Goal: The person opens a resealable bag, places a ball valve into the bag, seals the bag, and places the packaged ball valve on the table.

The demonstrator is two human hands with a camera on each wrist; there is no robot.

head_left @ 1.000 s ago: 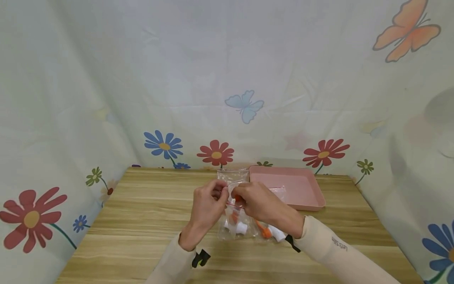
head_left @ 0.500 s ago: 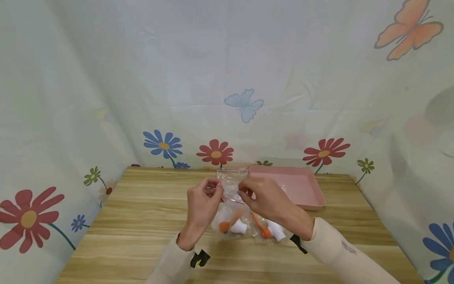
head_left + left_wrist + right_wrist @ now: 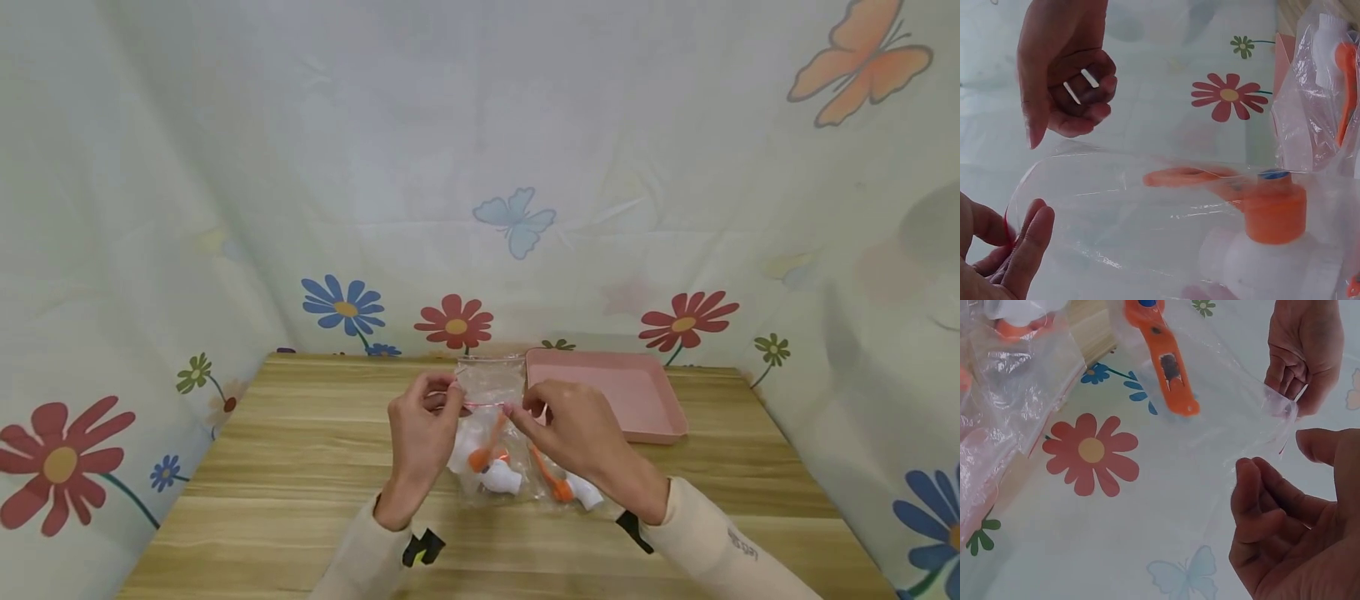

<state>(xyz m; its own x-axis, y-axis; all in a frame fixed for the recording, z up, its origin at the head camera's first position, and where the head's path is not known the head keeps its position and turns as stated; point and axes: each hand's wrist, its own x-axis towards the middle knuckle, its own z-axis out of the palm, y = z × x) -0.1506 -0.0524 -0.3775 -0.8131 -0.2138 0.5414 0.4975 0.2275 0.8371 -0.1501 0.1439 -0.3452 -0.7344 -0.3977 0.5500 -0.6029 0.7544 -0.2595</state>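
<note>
My left hand (image 3: 422,425) pinches one side of the mouth of a clear zip bag (image 3: 1116,206) with a red seal line. Inside the bag is a white plastic valve (image 3: 500,477) with an orange lever handle (image 3: 1169,369) and a small blue cap (image 3: 1274,175). Across the mouth from the left hand is my right hand (image 3: 581,425), its thumb and fingers apart, with its thumb tip right at the end of the red seal in the head view. In the right wrist view nothing shows between the right thumb and fingers.
A second clear bag (image 3: 1300,100) with a similar white and orange valve (image 3: 562,489) lies to the right of the held bag. Another clear bag's top (image 3: 491,371) lies flat behind. A shallow pink tray (image 3: 678,412) stands at the back right of the wooden table (image 3: 300,467).
The right hand has drawn back to the right, away from the bag's mouth. The left hand has shifted slightly left with the bag. The orange handle now shows inside the held bag.
</note>
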